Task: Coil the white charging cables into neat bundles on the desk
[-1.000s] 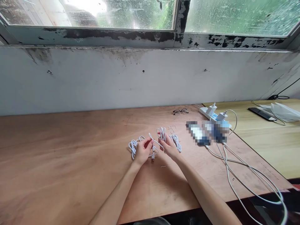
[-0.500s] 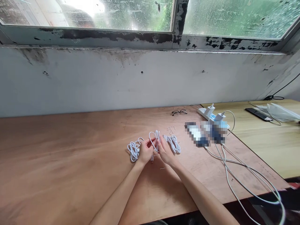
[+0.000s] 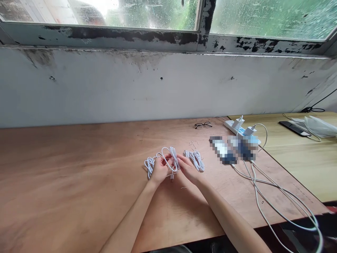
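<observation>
A looped white USB cable (image 3: 173,156) is held up between my two hands just above the table. My left hand (image 3: 161,168) has its fingers closed on the coil from the left. From the right, my right hand (image 3: 188,168) pinches the same loops with thumb and fingers. The cable's plug (image 3: 172,177) hangs below the coil, between the hands. Left of my left hand lies another white cable coil (image 3: 149,166), partly hidden by that hand. Bundled white cables (image 3: 196,160) rest to the right, beyond my right hand.
Thin twist ties (image 3: 193,144) and a short loose one (image 3: 183,188) lie nearby. Eyeglasses (image 3: 203,125) sit toward the wall. At right are blurred devices (image 3: 222,150), a power strip (image 3: 229,124) with chargers, and long trailing cables (image 3: 279,189). A black phone (image 3: 294,128) lies farther right.
My hands have turned the coil a little and drawn slightly apart, so more of its loops show. The left loop has swung outward. The camera view has shifted slightly.
</observation>
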A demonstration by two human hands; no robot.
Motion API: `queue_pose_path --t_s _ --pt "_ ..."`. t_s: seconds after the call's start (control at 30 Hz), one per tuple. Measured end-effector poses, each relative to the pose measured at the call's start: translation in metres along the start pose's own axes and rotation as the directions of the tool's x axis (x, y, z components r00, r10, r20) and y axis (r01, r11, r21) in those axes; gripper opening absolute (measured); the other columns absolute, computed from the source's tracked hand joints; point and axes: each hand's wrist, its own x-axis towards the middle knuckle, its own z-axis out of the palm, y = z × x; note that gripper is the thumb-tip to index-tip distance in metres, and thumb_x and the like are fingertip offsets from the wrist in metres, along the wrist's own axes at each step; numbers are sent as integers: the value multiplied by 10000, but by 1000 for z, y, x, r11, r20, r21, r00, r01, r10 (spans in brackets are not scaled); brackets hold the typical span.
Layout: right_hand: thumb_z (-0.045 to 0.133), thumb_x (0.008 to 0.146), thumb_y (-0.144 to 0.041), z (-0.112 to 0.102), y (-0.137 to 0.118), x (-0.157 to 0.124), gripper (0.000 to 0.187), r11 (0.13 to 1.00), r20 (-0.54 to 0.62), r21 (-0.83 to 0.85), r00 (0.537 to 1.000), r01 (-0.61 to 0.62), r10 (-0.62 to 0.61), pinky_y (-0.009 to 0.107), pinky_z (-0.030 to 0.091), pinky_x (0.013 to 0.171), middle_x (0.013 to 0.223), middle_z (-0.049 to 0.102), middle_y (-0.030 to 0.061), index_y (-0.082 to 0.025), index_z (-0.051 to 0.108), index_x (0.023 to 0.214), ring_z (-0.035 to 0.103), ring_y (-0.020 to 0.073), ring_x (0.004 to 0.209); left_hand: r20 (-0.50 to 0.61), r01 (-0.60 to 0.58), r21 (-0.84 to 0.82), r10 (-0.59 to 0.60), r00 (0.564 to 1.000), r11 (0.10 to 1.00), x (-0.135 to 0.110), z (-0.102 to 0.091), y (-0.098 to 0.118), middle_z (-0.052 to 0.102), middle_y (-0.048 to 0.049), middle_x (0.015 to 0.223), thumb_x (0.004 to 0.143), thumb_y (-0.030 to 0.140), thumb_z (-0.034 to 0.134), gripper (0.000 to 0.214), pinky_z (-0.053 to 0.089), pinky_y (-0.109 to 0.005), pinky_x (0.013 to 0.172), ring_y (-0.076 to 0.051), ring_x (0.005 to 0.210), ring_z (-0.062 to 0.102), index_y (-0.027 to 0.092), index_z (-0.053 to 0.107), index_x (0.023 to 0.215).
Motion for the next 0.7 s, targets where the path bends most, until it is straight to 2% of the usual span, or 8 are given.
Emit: queue_pose_path --t_s 0.1,0.13,0.27,0.43,0.53,0.7 --pt "553 793 -471 -4 -3 1 374 999 105 -13 993 49 -48 355 451 845 1026 651 57 -226 640 1062 575 213 957 -26 -2 -12 2 1000 1000 0 -2 0 698 -55 700 640 420 697 377 522 -273 548 -186 605 660 134 637 877" --pt "554 794 -467 -5 -4 1 373 997 101 -32 992 74 -70 359 457 832 1010 657 58 -222 642 1062 584 216 939 -17 1 -9 -1 1000 1000 0 -3 0 697 -55 697 637 418 699 379 521 -273 545 -187 603 661 136 637 882" --pt "558 800 -437 -6 -8 1 307 987 -4 -112 993 118 -119 341 488 699 862 675 58 -206 655 976 617 207 784 -10 20 20 -20 1000 1000 -1 -3 2 700 -57 709 622 401 708 333 526 -279 584 -194 648 665 139 656 822" --pt "544 812 -423 -8 -7 -1 229 978 -89 -172 987 114 -131 304 470 591 682 631 27 -198 586 810 592 166 626 -100 23 34 -19 995 999 -1 -4 4 698 -54 755 608 375 723 286 518 -263 600 -178 684 656 142 658 761" --pt "554 798 -459 -11 -5 2 265 988 -176 -125 978 88 -110 287 469 579 652 619 16 -195 538 786 586 150 602 -164 20 22 -16 986 1000 1 -8 3 689 -56 738 595 390 735 316 508 -252 584 -161 653 645 132 637 747" --pt "611 731 -512 -18 -7 6 335 994 -209 108 978 21 2 270 486 555 661 622 8 -190 521 762 597 138 605 -111 51 -87 -61 992 995 2 -11 2 686 -60 754 606 436 726 371 518 -263 584 -171 661 658 139 590 782"
